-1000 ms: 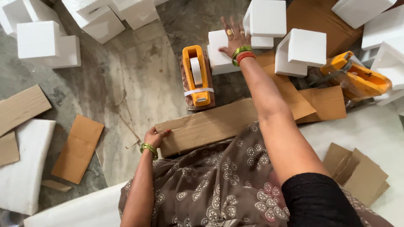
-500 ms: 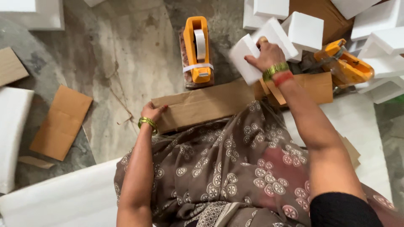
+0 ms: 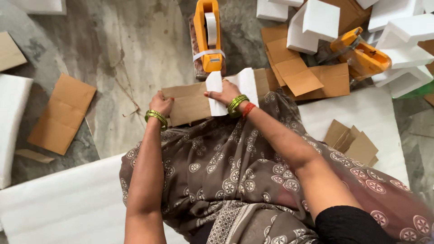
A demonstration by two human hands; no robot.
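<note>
a: where's the foam block (image 3: 235,88)?
b: under the right hand (image 3: 224,93), fingers closed over it, lying on the cardboard strip (image 3: 190,103) across the lap. the left hand (image 3: 161,105) pinches the strip's left end.
a: risk?
b: i'd judge the block could slide off, since the strip sags unsupported.
a: around?
b: beyond the fingers an orange tape dispenser (image 3: 208,34) on the floor (image 3: 122,49), touching the strip; right of them loose cardboard pieces (image 3: 298,74), more foam blocks (image 3: 318,20).
</note>
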